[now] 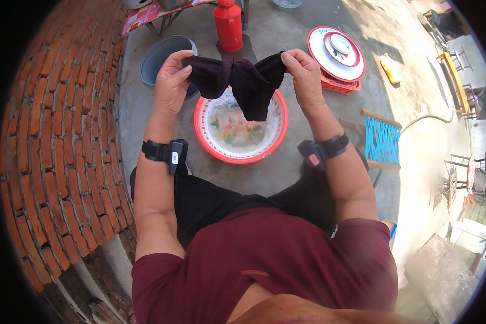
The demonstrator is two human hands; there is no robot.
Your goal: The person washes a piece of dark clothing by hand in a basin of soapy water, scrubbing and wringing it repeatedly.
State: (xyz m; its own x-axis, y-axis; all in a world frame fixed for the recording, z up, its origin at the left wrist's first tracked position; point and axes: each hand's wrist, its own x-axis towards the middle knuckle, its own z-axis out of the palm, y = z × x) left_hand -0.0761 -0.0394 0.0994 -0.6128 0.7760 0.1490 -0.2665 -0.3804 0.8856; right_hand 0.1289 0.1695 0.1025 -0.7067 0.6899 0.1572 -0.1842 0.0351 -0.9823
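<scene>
A dark purple-black cloth [251, 87] is stretched between my two hands, with a twist or fold at its middle. My left hand [174, 79] pinches one end between thumb and fingers, and my right hand [303, 77] pinches the other. Below the cloth, on the ground, stands a red-rimmed plastic basin [241, 158] with a white inner wall. Cloudy, sudsy water in it covers part of a multicoloured pattern or contents; which one I cannot tell. The cloth's lower edge hangs over the basin's far part.
A grey bucket [150, 56] stands at the far left, near a red vacuum flask [229, 28]. White enamel lids or basins [316, 44] rest on a red crate [340, 86]. A yellow bottle [390, 69] and a blue-strapped folding stool [381, 139] are on the right; a brick wall [65, 141] runs along the left.
</scene>
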